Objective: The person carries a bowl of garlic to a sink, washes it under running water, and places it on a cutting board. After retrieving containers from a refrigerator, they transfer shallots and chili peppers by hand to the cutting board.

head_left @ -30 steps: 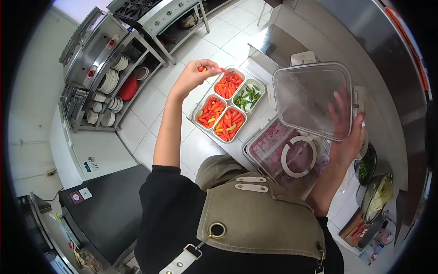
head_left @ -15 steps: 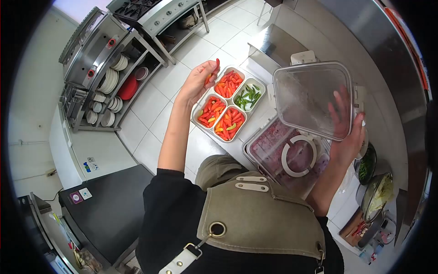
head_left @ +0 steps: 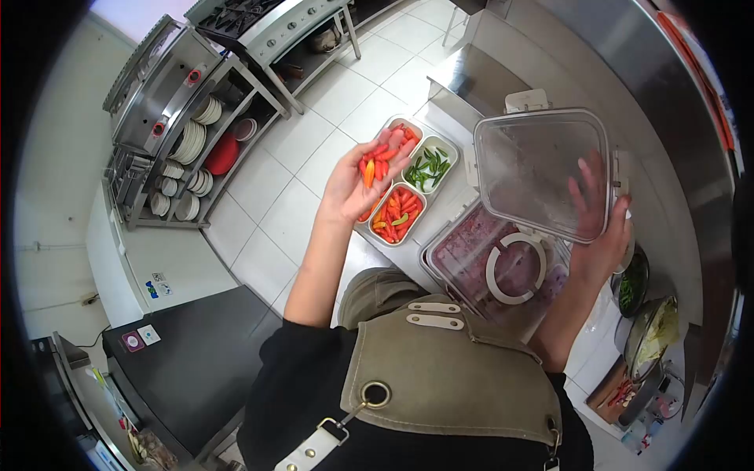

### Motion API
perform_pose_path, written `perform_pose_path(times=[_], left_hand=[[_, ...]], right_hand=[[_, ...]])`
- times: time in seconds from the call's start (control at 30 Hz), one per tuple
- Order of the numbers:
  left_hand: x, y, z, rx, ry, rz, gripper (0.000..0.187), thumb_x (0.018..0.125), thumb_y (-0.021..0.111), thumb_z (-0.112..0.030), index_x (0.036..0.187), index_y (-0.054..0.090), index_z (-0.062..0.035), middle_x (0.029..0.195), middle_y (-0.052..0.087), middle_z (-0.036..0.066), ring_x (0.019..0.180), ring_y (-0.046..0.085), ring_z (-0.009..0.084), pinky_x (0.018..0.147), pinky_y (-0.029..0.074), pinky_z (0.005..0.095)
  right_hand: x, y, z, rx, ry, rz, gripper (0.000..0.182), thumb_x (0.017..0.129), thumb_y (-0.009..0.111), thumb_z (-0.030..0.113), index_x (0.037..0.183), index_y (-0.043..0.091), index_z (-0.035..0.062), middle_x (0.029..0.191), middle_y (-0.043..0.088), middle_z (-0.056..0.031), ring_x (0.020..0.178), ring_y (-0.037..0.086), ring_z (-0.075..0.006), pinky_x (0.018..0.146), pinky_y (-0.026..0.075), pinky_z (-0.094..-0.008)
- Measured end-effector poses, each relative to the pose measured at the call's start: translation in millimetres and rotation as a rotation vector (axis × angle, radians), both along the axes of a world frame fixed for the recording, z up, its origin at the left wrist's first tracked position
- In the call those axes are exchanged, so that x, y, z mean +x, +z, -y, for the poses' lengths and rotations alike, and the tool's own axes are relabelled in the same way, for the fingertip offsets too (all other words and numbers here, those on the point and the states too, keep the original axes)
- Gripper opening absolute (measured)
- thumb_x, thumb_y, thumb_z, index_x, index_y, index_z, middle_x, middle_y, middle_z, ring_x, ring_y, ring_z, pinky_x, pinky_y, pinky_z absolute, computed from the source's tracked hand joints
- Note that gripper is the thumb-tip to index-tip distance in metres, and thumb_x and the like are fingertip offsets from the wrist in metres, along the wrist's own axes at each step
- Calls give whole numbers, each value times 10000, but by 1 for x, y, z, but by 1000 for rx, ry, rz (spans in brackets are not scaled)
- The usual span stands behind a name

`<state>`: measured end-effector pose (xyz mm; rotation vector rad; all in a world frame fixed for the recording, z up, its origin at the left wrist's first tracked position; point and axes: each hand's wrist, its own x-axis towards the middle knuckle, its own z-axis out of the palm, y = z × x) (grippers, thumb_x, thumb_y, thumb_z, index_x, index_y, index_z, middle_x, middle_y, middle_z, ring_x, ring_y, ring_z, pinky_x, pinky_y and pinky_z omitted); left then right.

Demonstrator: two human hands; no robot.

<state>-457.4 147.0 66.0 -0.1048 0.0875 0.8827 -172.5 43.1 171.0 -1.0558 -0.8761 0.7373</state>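
Palm up, my left hand (head_left: 357,179) cups several red and orange chillies (head_left: 379,166) above a divided white tray. The tray (head_left: 426,206) has compartments of red chillies (head_left: 399,215) and one of green chillies (head_left: 428,169); my hand covers part of the left side. My right hand (head_left: 601,235) grips the right edge of a clear lid or container (head_left: 542,173), with fingers visible through the plastic. Below it sits a clear box (head_left: 463,251) with dark red contents and a white ring (head_left: 493,271) on top.
A bowl of green pieces (head_left: 628,290), a bowl of pale leaves (head_left: 653,337) and a wooden board (head_left: 609,392) lie at the right. A plate rack (head_left: 208,141) and a stove (head_left: 275,31) stand at the upper left. A black counter (head_left: 188,361) is lower left.
My left hand has moved right and down over the tray and turned palm up, showing a handful of chillies. My right hand and the clear lid or container have barely moved.
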Motion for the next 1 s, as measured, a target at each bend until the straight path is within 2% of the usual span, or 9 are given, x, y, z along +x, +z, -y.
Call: perform_pose_path(times=[0.1, 0.13, 0.23, 0.27, 0.4, 0.67, 0.83, 0.93, 1.0], left_hand=[[16, 15, 23, -1, 84, -202, 227, 858, 444, 7, 1080, 483, 35, 1247, 446, 212, 1197, 411, 360, 964, 436, 418], [21, 17, 30, 88, 96, -300, 189, 832, 467, 55, 1016, 495, 17, 1247, 449, 200, 1191, 432, 319, 957, 449, 364], [40, 39, 49, 170, 110, -543, 147, 804, 482, 99, 913, 500, 2, 1212, 478, 182, 1169, 465, 266, 953, 454, 321], [47, 50, 54, 189, 82, -547, 167, 773, 521, 126, 847, 500, -23, 1159, 514, 157, 1115, 513, 221, 932, 465, 300], [72, 50, 71, 202, 23, -619, 173, 768, 589, 93, 843, 525, -49, 1089, 559, 121, 1000, 570, 184, 842, 494, 265], [158, 42, 125, 280, -330, -672, 108, 813, 583, 31, 818, 520, -57, 920, 586, 68, 854, 598, 139, 718, 521, 185], [225, 48, 205, 273, -740, -555, 48, 831, 583, -22, 860, 551, -42, 877, 598, 66, 853, 594, 143, 716, 518, 214], [272, 45, 266, 33, -933, -452, 167, 865, 566, -158, 870, 547, 8, 944, 581, 119, 921, 575, 222, 808, 513, 298], [305, 43, 313, -28, -1046, -409, 172, 870, 552, -164, 870, 541, 8, 961, 569, 117, 954, 554, 233, 852, 492, 324]], right_hand=[[9, 1, 10, 32, -28, -12, 499, 966, 294, 322, 1308, 320, -40, 1285, 409, -250, 1147, 475, -325, 926, 433, -436], [15, 2, 16, 71, -23, -53, 506, 961, 303, 339, 1314, 321, -23, 1304, 391, -244, 1172, 446, -330, 944, 404, -454], [33, 5, 43, 128, -49, -144, 521, 953, 317, 370, 1325, 322, 4, 1338, 356, -230, 1224, 381, -336, 981, 343, -480], [37, 7, 54, 135, -58, -198, 530, 950, 322, 384, 1329, 322, 14, 1354, 340, -223, 1251, 345, -339, 999, 309, -488], [52, 14, 101, 74, -294, -268, 559, 945, 302, 419, 1334, 314, 18, 1370, 320, -221, 1273, 310, -339, 1017, 274, -483], [68, 20, 237, 69, -660, -247, 579, 941, 309, 433, 1367, 262, 44, 1345, 351, -225, 1249, 343, -345, 997, 300, -484], [66, 42, 366, 127, -970, -261, 571, 942, 336, 410, 1370, 250, 43, 1337, 360, -225, 1225, 372, -336, 967, 333, -478], [67, 37, 452, 165, -1148, -272, 567, 945, 328, 407, 1371, 247, 41, 1336, 365, -220, 1227, 372, -336, 966, 331, -477], [68, 30, 515, 189, -1251, -230, 569, 946, 323, 406, 1372, 242, 38, 1338, 364, -218, 1230, 368, -336, 972, 325, -477]])
